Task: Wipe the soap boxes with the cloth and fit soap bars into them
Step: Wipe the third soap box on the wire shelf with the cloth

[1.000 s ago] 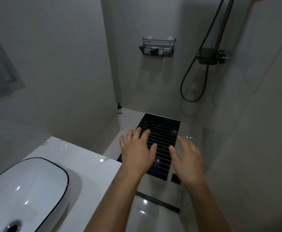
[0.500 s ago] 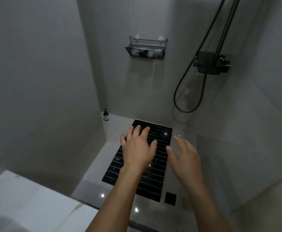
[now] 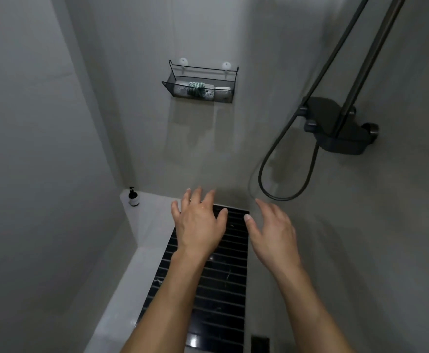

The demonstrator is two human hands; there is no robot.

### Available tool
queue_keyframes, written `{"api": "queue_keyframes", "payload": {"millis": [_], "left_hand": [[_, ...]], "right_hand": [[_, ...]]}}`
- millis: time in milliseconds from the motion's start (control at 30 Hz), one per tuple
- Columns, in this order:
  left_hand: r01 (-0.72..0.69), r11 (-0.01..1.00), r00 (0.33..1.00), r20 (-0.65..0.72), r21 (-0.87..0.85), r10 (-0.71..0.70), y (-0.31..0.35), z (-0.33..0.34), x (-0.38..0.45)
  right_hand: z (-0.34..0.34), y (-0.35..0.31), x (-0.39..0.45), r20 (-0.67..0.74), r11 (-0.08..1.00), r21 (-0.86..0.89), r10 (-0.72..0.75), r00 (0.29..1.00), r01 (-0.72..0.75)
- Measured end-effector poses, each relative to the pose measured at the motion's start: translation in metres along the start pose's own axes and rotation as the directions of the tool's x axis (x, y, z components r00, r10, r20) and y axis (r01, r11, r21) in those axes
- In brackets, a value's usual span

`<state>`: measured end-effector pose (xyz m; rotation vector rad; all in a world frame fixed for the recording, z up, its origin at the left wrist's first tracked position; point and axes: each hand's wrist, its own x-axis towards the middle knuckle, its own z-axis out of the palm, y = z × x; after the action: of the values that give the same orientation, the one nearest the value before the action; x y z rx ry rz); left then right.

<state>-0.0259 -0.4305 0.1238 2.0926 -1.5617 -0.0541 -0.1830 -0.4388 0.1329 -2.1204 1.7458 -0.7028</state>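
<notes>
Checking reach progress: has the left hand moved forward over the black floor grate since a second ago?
Yes. The left hand now reaches past the black floor grate's far edge, toward the back wall.

hands: 2 (left hand (image 3: 200, 226), right hand (image 3: 272, 234)) | wire basket (image 3: 230, 96): 1 | pump bottle (image 3: 133, 197): 1

Wire basket (image 3: 172, 84) on back wall, cloth (image 3: 196, 88) and boxes (image 3: 224, 92) inside; shower mixer (image 3: 335, 126) right; pump bottle (image 3: 133, 197) in left floor corner; floor grate (image 3: 223, 276) below.

Dim, grey cast; soft focus, edges perhaps bowed.
</notes>
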Motion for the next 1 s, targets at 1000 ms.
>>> {"api": "queue_keyframes", "payload": {"millis": [1000], "left_hand": [[0.065, 0.997, 0.993, -0.097, 0.042, -0.061, -0.039, 0.077, 0.472]], "right_hand": [[0.107, -0.063, 0.504, 0.013, 0.985, 0.123, -0.126, 0.992, 0.124]]}}
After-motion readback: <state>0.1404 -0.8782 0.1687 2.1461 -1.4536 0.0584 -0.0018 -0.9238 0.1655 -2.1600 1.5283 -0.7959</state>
